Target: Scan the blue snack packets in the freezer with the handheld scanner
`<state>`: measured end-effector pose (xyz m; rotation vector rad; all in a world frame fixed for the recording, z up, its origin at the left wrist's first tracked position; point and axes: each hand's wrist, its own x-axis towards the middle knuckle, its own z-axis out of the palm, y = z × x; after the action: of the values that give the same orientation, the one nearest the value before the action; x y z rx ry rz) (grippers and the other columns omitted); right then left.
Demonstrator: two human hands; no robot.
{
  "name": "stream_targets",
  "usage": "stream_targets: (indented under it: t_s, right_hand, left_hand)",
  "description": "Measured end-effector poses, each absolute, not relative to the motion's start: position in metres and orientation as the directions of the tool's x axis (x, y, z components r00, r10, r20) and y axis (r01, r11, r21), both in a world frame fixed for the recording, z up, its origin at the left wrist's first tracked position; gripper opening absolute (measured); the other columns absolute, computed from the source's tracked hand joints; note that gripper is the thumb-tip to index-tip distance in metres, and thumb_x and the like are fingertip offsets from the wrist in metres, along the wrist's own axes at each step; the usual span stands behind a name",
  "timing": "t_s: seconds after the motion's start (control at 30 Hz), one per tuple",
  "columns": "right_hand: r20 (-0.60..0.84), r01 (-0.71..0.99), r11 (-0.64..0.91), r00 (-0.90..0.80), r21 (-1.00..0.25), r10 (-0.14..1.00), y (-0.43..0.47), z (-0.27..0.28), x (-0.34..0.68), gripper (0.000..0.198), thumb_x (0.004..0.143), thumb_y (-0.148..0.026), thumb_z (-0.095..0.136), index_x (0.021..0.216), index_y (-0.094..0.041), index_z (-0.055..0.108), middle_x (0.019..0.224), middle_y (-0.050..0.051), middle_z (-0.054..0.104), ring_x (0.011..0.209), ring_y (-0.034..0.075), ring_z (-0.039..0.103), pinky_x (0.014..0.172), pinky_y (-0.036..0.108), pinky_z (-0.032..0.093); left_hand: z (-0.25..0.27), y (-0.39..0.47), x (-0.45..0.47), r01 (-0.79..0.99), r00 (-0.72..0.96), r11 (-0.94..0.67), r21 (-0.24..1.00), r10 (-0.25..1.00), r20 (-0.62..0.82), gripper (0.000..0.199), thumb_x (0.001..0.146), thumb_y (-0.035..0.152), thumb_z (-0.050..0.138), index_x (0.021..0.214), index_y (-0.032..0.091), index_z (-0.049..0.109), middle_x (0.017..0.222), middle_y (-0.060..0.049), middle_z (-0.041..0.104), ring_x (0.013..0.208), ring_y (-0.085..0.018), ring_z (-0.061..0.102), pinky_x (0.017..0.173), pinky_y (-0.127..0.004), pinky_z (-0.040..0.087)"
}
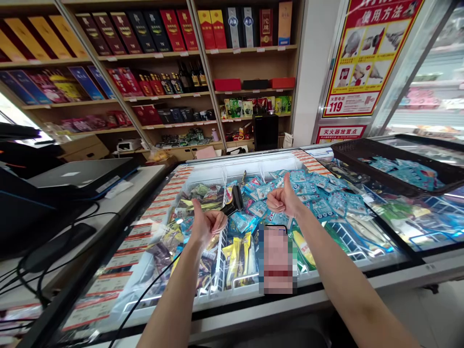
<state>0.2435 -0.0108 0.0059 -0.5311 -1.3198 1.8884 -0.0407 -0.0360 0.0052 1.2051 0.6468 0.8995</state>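
Note:
My left hand (207, 223) is closed in a fist with its thumb pointing up, above the glass top of a chest freezer. Just beyond its knuckles is a black handheld barcode scanner (236, 198), whose handle end is partly hidden by the hand. A thin black cable runs from behind my left wrist to the lower left. My right hand (284, 199) makes the same thumb-up fist, with nothing in it. Around and beyond it lie many blue printed packets (322, 209). A phone (277, 258) with a blurred screen rests on the freezer's near edge, between my forearms.
Wrapped ice creams (237, 256) show through the freezer glass. A black tray (391, 186) with more blue packets stands at right. A counter at left holds a laptop-like device (92, 174) and cables. Behind, shelves (159, 55) carry boxes and bottles; a red poster (366, 63) hangs right.

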Motion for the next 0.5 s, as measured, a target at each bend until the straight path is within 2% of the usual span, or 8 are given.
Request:
stream_targets:
  t_s: [0.13,0.27,0.4,0.5]
  right_hand:
    - [0.117,-0.355,-0.24,-0.744,-0.903,0.658,-0.021,0.015,0.237,0.089,0.066,-0.082,-0.018,0.046,-0.017,0.04,0.04,-0.005,0.022,0.034,0.006,0.019,0.033,0.019,0.016]
    - [0.121,-0.352,-0.299,-0.802,-0.887,0.585,-0.016,0.006,0.236,0.089,0.065,-0.081,-0.02,0.046,-0.017,0.04,0.039,-0.005,0.022,0.034,0.006,0.018,0.032,0.018,0.015]
    - [0.039,-0.299,-0.341,-0.8,-0.891,0.599,-0.008,-0.004,0.24,0.086,0.065,-0.082,-0.02,0.046,-0.019,0.036,0.038,-0.006,0.021,0.034,0.006,0.015,0.031,0.019,0.014]
    - [-0.033,-0.243,-0.337,-0.766,-0.91,0.642,-0.009,-0.004,0.242,0.085,0.065,-0.084,-0.017,0.046,-0.02,0.036,0.038,-0.005,0.021,0.034,0.006,0.015,0.032,0.019,0.015]
  left_hand:
    - [0.012,-0.039,-0.029,-0.263,0.587,0.167,0.95,0.81,0.02,0.083,0.071,0.083,-0.001,0.038,0.018,0.039,0.038,0.001,0.024,0.037,-0.008,0.026,0.042,-0.026,0.017]
    - [0.001,-0.035,-0.021,-0.23,0.641,0.244,0.942,0.767,-0.042,0.08,0.071,0.084,0.001,0.038,0.019,0.034,0.038,0.003,0.019,0.035,-0.007,0.019,0.04,-0.024,0.011]
    - [-0.009,-0.031,-0.016,-0.167,0.656,0.259,0.951,0.75,-0.089,0.078,0.07,0.085,0.0,0.039,0.02,0.031,0.037,0.004,0.017,0.034,-0.006,0.016,0.039,-0.024,0.009]
    - [-0.003,-0.031,-0.013,-0.109,0.609,0.177,0.978,0.789,-0.076,0.079,0.07,0.084,-0.001,0.038,0.02,0.033,0.037,0.002,0.02,0.035,-0.007,0.018,0.039,-0.025,0.012]
